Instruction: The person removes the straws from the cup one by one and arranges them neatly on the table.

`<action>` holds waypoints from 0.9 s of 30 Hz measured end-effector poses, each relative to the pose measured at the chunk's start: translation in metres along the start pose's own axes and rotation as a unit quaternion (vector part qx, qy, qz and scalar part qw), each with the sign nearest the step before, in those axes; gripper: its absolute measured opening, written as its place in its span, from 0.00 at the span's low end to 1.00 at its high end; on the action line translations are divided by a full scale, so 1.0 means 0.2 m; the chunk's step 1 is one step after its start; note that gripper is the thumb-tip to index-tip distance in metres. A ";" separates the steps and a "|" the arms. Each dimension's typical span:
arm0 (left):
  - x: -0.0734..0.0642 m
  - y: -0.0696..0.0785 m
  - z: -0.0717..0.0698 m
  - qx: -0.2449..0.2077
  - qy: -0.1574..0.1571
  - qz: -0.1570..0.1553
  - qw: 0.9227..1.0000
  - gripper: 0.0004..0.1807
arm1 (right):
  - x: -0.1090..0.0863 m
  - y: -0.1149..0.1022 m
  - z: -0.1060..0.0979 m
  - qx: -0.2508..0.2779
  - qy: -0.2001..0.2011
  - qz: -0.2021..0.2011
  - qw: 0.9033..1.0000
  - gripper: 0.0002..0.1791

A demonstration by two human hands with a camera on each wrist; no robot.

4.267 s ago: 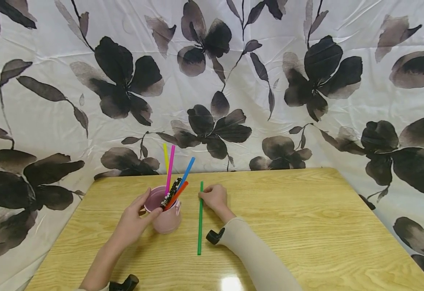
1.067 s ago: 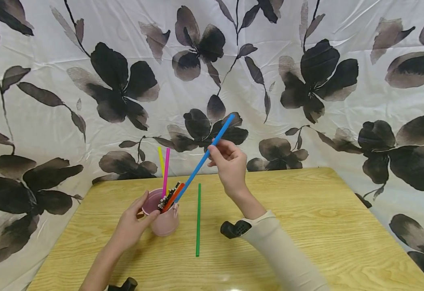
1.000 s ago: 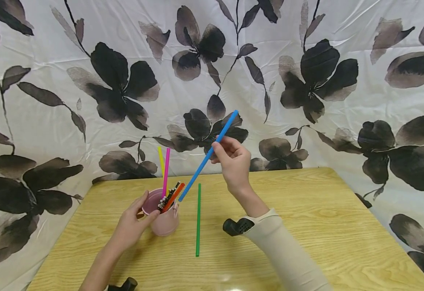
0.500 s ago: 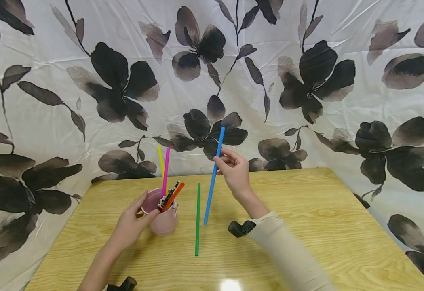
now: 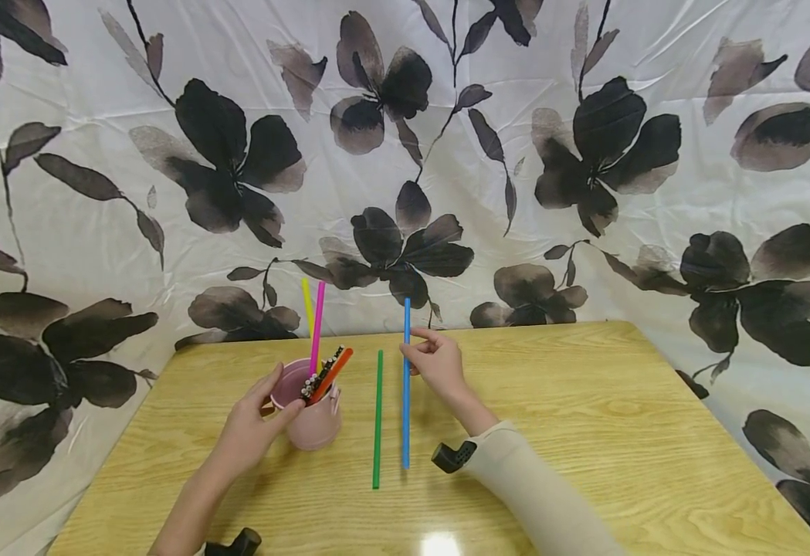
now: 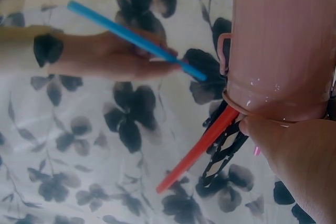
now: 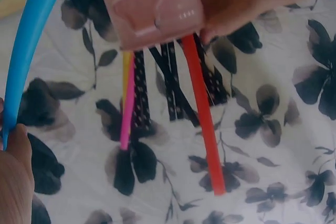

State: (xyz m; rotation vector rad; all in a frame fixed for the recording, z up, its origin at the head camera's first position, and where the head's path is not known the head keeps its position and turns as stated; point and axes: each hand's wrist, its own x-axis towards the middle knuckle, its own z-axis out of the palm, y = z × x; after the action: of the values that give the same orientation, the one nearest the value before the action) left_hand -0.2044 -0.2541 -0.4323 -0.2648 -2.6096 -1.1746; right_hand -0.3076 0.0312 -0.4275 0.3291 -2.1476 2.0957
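Observation:
My left hand [image 5: 252, 421] holds the pink cup [image 5: 316, 431] by its rim, thumb at the near side. Leaning in the cup are a yellow straw [image 5: 307, 301], a magenta straw [image 5: 317, 328], an orange-red straw [image 7: 206, 124] and several black straws with white specks [image 7: 142, 90]. Between thumb and fingers, my right hand [image 5: 441, 367] pinches a blue straw [image 5: 406, 421] near its upper part. That straw points toward me, its lower end close over the table. Just left of it, roughly parallel, a green straw [image 5: 377, 425] lies on the table.
The wood-grain table [image 5: 585, 417] reaches back to a white cloth [image 5: 488, 201] printed with dark flowers. A black wrist camera [image 5: 452, 457] sits on the right sleeve, another camera [image 5: 236, 542] on the left wrist.
The right hand let go of the green straw, drew the blue straw out of the cup, then brought it down and upright beside the green one. The left hand stayed on the cup.

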 end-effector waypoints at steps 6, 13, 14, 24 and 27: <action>0.00 0.00 -0.01 0.002 -0.002 0.001 1.000 0.40 | -0.01 0.11 0.04 -0.028 -0.003 0.036 0.999 0.18; 0.00 0.00 0.00 0.002 0.000 0.002 1.000 0.40 | -0.02 0.18 0.06 -0.065 -0.004 0.071 0.995 0.18; 0.01 0.00 0.00 0.002 0.001 0.002 1.000 0.40 | -0.02 0.18 0.06 -0.076 -0.006 0.076 0.994 0.18; 0.01 -0.02 0.00 -0.003 0.003 0.006 1.000 0.40 | -0.02 0.25 0.08 -0.114 -0.026 0.118 0.986 0.20; 0.00 -0.03 0.00 -0.004 0.001 0.006 1.000 0.40 | -0.02 0.28 0.09 -0.118 -0.029 0.125 0.985 0.20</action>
State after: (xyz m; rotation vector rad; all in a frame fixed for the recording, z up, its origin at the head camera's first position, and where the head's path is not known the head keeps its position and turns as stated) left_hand -0.2072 -0.2576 -0.4373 -0.2808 -2.5983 -1.1804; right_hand -0.3152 0.0153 -0.4830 0.0987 -2.5572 1.9365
